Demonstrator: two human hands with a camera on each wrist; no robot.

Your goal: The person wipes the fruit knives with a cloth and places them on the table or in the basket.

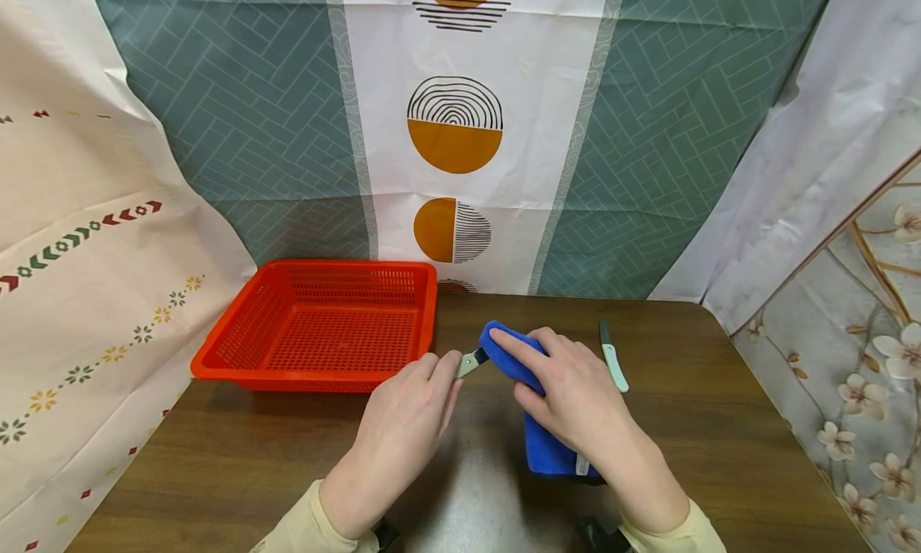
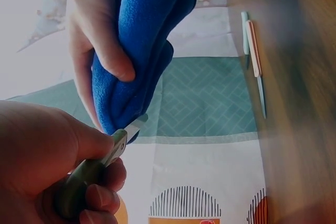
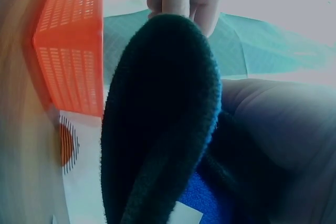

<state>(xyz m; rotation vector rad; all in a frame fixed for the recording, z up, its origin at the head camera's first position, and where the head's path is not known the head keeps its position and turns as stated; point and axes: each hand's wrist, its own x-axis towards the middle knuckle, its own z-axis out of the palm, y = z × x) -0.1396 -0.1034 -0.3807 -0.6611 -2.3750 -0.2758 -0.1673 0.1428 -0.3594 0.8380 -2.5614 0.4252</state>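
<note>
Knife (image 1: 467,366) and cloth (image 1: 550,447) in closed hands (image 1: 408,405)

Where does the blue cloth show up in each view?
Head: blue cloth, lower half, just right of centre.
Left wrist: blue cloth, mostly upper half, left of centre.
Right wrist: blue cloth, large and mostly dark, centre to bottom edge.
Shared landmark: left hand, visible in all three.

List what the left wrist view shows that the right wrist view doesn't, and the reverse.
Left wrist only: green-handled knife in the left hand, mint-green knife handle and orange-and-white knife handle on the brown wooden table.
Right wrist only: slotted wall of the orange-red plastic basket and white rectangular tag on the fuzzy blue cloth.
Both: cloth, table, left hand and right hand.
</note>
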